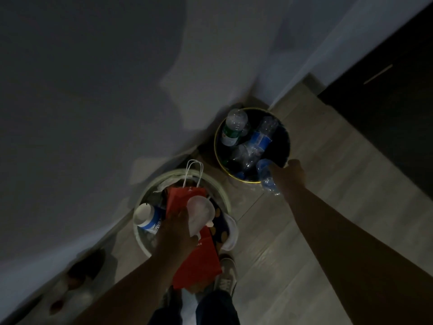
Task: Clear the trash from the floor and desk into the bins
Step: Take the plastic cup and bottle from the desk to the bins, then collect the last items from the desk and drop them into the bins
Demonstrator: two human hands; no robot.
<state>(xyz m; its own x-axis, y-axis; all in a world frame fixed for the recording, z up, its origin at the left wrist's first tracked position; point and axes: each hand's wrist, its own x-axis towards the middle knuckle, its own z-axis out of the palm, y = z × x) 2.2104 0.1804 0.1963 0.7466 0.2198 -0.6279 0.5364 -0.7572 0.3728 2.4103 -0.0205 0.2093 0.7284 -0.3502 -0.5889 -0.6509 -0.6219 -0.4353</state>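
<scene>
The scene is dim. My left hand (174,227) grips a red paper bag (196,259) with white handles, together with a clear plastic lid or cup (201,211), over the pale round bin (222,195) by the wall. That bin holds a blue-and-white cup (147,216) and other paper trash. My right hand (287,177) holds a crushed clear bottle with a blue label (266,178) at the near rim of the dark bin with a gold rim (216,146). Several plastic bottles fill the dark bin, one with a green label (232,130).
Both bins stand on a wooden floor (328,174) against a grey wall (93,90). A dark door or cabinet (386,95) is at the right. My shoes (226,275) are just below the pale bin. Blurry objects (72,285) lie on the floor at the lower left.
</scene>
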